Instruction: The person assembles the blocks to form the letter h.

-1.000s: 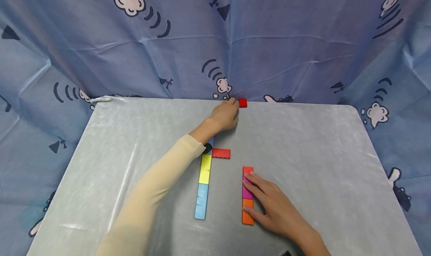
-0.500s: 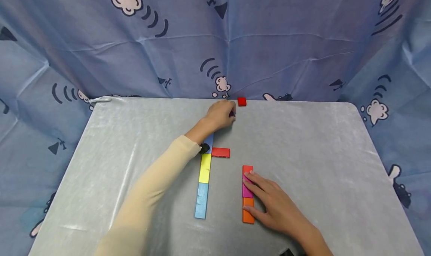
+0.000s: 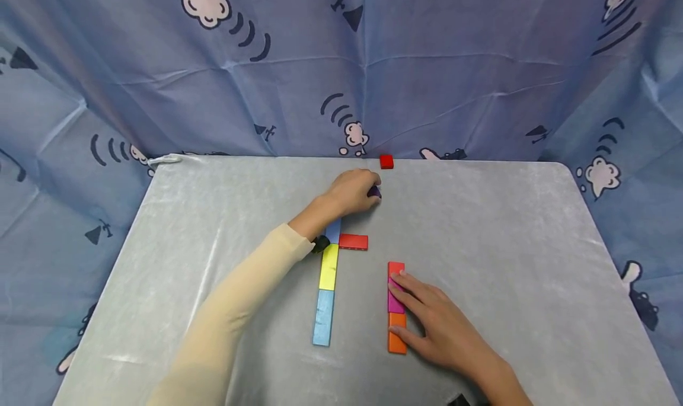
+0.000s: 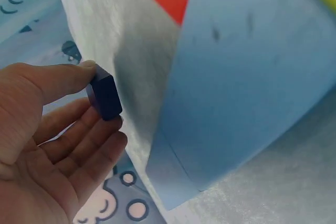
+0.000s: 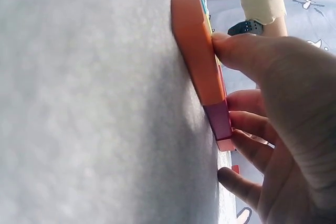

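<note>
Near the back of the table, my left hand [image 3: 352, 191] pinches a small dark blue-purple block [image 4: 106, 95] between thumb and fingertips. Below its wrist a column runs toward me: a blue block [image 3: 333, 231], a yellow block [image 3: 328, 267] and a light blue block [image 3: 322, 317]. A red block [image 3: 354, 242] juts right from the blue one. My right hand [image 3: 440, 329] rests on a second row, its thumb on the orange block [image 5: 197, 51] and fingertips on the magenta block [image 3: 395, 302]. Another red block [image 3: 396, 267] ends that row at the far side.
A lone red block [image 3: 386, 162] sits at the back edge of the grey cloth-covered table [image 3: 507, 234]. Patterned blue curtains [image 3: 453, 68] hang behind the table and along both sides.
My left hand has lifted the dark block from beside the lone red block and drawn it slightly back toward me. The right hand stays on its row.
</note>
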### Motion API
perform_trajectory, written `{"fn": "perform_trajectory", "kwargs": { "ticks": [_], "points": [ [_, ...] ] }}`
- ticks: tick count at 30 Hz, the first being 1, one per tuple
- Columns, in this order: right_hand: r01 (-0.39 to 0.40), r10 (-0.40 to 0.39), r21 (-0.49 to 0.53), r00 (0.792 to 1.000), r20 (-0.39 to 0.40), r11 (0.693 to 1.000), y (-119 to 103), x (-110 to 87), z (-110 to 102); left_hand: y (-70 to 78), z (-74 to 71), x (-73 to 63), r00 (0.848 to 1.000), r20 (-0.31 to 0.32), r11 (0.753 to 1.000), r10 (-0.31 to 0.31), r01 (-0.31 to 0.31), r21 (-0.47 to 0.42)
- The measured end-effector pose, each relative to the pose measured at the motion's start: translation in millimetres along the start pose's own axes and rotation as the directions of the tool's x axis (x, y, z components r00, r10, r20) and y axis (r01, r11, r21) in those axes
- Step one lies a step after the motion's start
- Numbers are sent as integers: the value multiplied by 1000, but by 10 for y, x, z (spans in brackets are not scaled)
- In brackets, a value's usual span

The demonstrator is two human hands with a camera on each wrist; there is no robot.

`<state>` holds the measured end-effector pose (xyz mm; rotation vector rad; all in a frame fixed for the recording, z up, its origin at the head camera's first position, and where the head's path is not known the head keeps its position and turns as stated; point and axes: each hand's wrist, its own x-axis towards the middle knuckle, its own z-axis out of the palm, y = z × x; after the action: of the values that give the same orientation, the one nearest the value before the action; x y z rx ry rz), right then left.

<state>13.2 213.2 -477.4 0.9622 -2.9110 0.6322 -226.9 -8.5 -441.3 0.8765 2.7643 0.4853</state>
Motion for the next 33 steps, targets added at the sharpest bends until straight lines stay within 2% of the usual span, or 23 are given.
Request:
{"fn": "perform_trajectory", "kwargs": {
  "ticks": [5,11,15,23,33],
  "points": [
    [-10,10,12,1000,7,1000,0,2,-19,81,-3,-101,999,24,999,46,-45,-22],
    [-19,18,28,1000,25,999,-1,8,-34,141,41,-255,998,42,997,55,-52,-63],
    [-17,16,27,1000,19,999,0,2,-28,197,67,-334,995,57,994,83,-79,-77],
    [-17,17,27,1000,6,999,-4,-27,-5,320,125,-467,989,76,990,131,-127,-54],
    [-12,11,30,1000,18,999,4,-10,-36,336,241,-653,987,61,989,147,-145,-36]
  ]
}}
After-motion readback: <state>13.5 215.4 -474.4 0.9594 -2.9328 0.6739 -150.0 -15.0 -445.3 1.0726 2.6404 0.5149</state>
